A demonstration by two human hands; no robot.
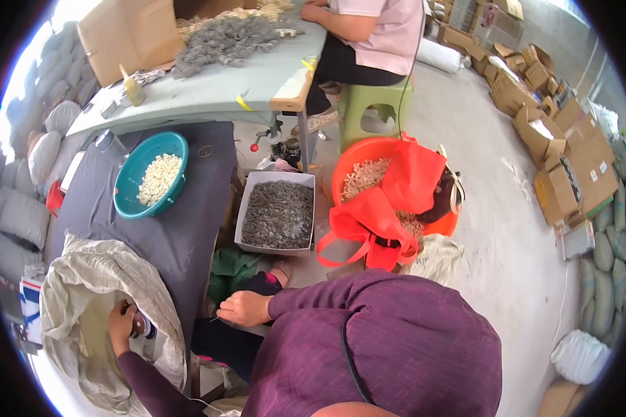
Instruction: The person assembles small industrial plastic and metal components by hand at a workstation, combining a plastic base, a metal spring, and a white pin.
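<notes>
My left hand reaches into a large whitish woven sack at the lower left. Its fingers curl next to a dark round item with pale parts inside the sack; what they grip is hard to make out. My right hand is closed in a pinch above my lap. A short, thin, needle-like piece sticks out from its fingers toward the sack. Beyond the sack, a teal plastic basin holds cream-coloured small pieces on a table with a dark cloth.
A white box of small grey pieces stands in front of me. Right of it sits an orange basin with red bags. Another person sits by a pale table. Cardboard boxes line the right wall.
</notes>
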